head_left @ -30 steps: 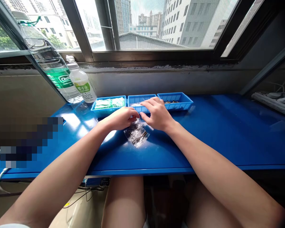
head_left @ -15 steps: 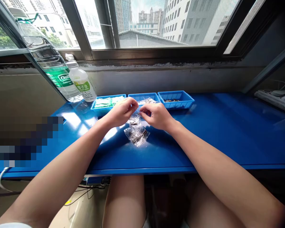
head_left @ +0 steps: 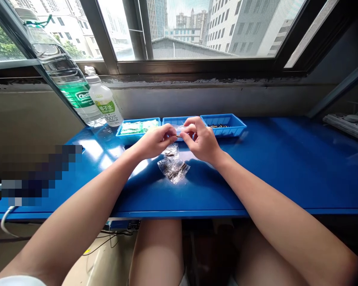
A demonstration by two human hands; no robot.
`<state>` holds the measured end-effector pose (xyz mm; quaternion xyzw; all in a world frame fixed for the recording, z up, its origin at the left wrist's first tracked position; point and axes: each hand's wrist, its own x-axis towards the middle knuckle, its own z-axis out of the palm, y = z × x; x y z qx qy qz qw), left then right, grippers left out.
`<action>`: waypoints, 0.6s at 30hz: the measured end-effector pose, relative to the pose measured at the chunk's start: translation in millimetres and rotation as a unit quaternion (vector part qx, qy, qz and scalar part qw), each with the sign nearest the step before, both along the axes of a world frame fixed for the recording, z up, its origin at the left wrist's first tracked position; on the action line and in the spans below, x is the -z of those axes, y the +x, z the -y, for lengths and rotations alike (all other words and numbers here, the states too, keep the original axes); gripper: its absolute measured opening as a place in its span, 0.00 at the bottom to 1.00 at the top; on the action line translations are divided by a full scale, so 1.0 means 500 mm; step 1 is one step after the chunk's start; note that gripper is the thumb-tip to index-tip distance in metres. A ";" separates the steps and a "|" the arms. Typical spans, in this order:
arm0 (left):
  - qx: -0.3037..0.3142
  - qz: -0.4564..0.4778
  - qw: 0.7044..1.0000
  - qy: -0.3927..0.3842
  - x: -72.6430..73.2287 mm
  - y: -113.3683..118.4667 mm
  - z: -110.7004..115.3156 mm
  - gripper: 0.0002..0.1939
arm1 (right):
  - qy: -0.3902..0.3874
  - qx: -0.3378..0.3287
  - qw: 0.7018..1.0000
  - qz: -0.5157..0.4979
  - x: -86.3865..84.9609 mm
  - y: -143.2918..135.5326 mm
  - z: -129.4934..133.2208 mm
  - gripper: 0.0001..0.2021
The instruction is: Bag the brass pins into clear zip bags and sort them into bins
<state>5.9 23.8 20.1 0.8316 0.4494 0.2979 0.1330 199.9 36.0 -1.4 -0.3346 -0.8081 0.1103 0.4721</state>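
Note:
My left hand point(head_left: 158, 140) and my right hand point(head_left: 200, 140) meet above the blue table, in front of the middle bin point(head_left: 168, 120). A small thin brownish piece point(head_left: 178, 136) spans the gap between their fingertips, pinched at its left end by my left thumb and finger. My right thumb and index finger close on its other end, the other fingers curled. Just below the hands lies a small clear packet point(head_left: 171, 151) with dark pieces. Nearer to me is a pile of similar clear packets point(head_left: 174, 171).
The left blue bin point(head_left: 128, 138) holds green-and-white packets; the right blue bin point(head_left: 235, 129) holds small dark pieces. A large water bottle point(head_left: 74, 85) and a smaller bottle point(head_left: 104, 101) stand at the back left. A power strip point(head_left: 346, 123) lies at the far right.
My right hand has turned and its fingers have risen, with the thin piece now visible between both hands' fingertips. The whole view has shifted slightly.

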 end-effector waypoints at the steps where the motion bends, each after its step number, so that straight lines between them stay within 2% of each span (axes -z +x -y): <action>1: -0.005 0.008 1.000 -0.004 0.000 0.000 -0.001 0.11 | 0.004 0.001 1.000 -0.001 0.000 0.000 0.000 0.08; 3: -0.009 0.019 1.000 -0.008 -0.001 -0.001 -0.002 0.11 | 0.021 -0.010 1.000 0.016 -0.002 0.000 0.000 0.05; 7: -0.007 0.021 1.000 -0.013 -0.002 -0.002 -0.002 0.11 | 0.051 -0.042 0.997 0.045 -0.006 0.002 0.002 0.05; 13: -0.006 0.040 0.999 -0.030 -0.005 0.000 0.001 0.11 | 0.039 -0.028 0.997 0.054 -0.011 0.005 0.008 0.07; 18: 0.000 0.045 0.999 -0.006 -0.002 -0.003 -0.003 0.12 | 0.043 -0.041 0.997 0.047 -0.009 0.007 0.005 0.08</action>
